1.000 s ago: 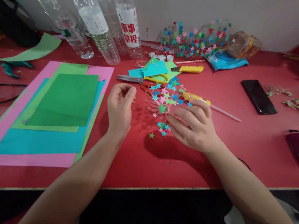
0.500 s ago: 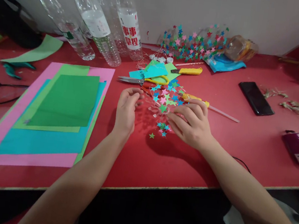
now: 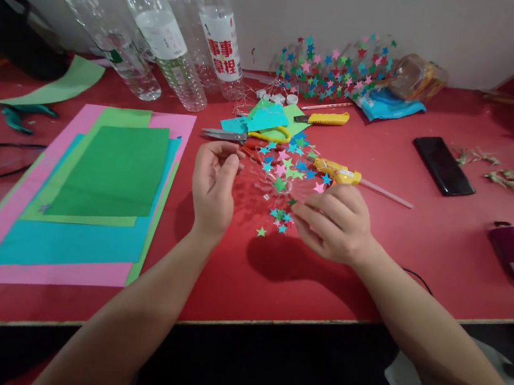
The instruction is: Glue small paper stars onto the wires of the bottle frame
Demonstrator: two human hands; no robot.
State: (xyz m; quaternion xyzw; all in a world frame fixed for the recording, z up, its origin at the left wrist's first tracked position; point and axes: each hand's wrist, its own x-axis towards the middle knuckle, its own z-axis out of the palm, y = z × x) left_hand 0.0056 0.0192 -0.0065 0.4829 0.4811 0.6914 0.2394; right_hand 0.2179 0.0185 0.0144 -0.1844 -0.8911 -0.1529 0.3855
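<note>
My right hand [image 3: 333, 221] pinches a small dark green paper star [image 3: 292, 202] between its fingertips, just right of a clear plastic piece with splayed strips [image 3: 286, 185]. A larger green star [image 3: 279, 185] sits at the middle of that clear piece. Left of it, my left hand [image 3: 214, 184] is raised with its fingers loosely curled and the thumb apart; I see nothing in it. Pink, blue and green stars [image 3: 280, 169] lie beyond the clear piece, and a small cluster of stars [image 3: 280, 216] lies on the near side. One light green star [image 3: 261, 232] lies alone.
Scissors [image 3: 224, 134], a yellow glue gun [image 3: 338, 171] and a yellow cutter [image 3: 328, 118] lie behind my hands. Coloured paper sheets [image 3: 110, 173] are stacked left. Plastic bottles [image 3: 220, 42] stand at the wall, beside a star-covered piece [image 3: 329, 72]. A phone [image 3: 443, 166] lies right.
My right hand has drawn back slightly to the right and nearer, away from the clear piece, and the green star now shows at its fingertips. My left hand has shifted slightly left.
</note>
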